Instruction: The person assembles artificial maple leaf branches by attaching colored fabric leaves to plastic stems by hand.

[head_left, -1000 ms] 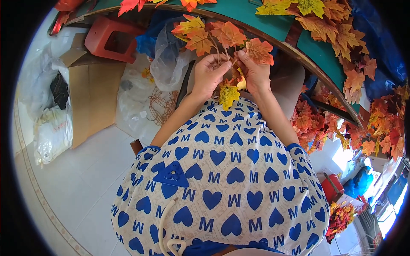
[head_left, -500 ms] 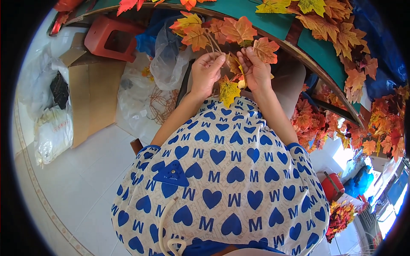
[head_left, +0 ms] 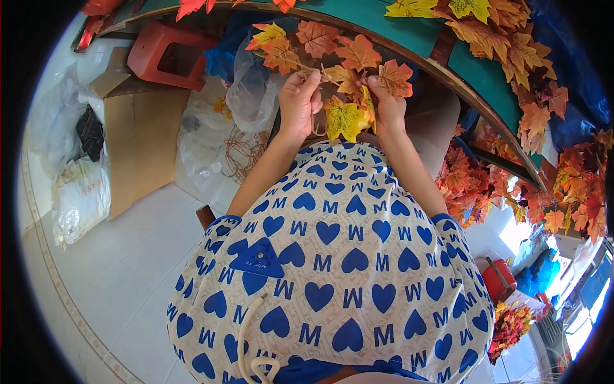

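Observation:
An artificial maple-leaf garland hangs between my two hands, above my lap and just short of the table edge. My left hand [head_left: 299,105] pinches its thin brown stem between thumb and fingers. On the other side my right hand [head_left: 389,110] grips the garland with thumb and fingertips, close to an orange leaf [head_left: 395,78]. A yellow leaf [head_left: 343,119] droops between the hands, while more orange leaves [head_left: 358,52] fan out above them. The leaves partly cover the right fingertips and the stem there.
A green table [head_left: 409,32] curves across the far side, with leaf garlands [head_left: 492,38] on its right. More red-orange foliage [head_left: 464,182] hangs at my right. To my left are a cardboard box [head_left: 141,147], a red stool [head_left: 167,56], plastic bags [head_left: 198,147] and tangled brown stems [head_left: 243,153].
My left hand has shifted slightly left and up with the stem. Its orange leaves have spread apart, and the yellow leaf has risen a little. My right hand has turned and moved slightly down.

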The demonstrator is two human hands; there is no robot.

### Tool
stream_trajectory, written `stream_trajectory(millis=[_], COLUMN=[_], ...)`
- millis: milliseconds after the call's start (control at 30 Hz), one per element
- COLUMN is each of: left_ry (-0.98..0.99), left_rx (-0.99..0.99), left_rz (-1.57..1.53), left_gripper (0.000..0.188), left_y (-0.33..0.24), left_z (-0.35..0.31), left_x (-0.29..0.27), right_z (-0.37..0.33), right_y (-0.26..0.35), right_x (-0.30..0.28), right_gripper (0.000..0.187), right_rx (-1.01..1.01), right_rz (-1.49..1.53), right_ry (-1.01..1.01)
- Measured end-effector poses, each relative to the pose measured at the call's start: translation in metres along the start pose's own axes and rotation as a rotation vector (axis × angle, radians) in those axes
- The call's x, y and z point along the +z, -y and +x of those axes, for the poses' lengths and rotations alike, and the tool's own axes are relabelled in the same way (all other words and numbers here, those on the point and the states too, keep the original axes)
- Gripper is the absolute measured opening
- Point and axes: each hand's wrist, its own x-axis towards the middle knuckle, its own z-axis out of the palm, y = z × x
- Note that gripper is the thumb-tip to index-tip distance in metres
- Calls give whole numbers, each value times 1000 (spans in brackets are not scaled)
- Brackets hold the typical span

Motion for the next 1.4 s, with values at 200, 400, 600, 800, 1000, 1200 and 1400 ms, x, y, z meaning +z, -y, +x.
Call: stream_trajectory(millis=[200, 400, 600, 800, 1000, 1200, 1400], left_ry=[68, 35, 86, -47, 39, -11, -136], left_rx=[176, 96, 252, 188, 283, 283, -61], left_rz=[283, 178, 244, 330, 450, 369, 14], left_gripper=[12, 14, 19, 13, 11, 12, 14], left_y=[14, 13, 29, 31, 39, 52, 36], left_z=[-2, -4, -4, -5, -1, -3, -8], left_x=[3, 12, 14, 13, 3, -9, -3], right_z=[-4, -4, -9, -12, -8, -3, 3], right_y=[7, -5, -26, -26, -25, -27, -35], right_x=[19, 20, 19, 22, 17, 12, 7], right_gripper=[14, 20, 22, 19, 17, 15, 14], right_rx=[-711, -613, -328, -212, -115, -30, -49], right_rz=[-549, -622, -442, -123, -59, 5, 49], right_ry=[69, 147, -3, -14, 38, -28, 44])
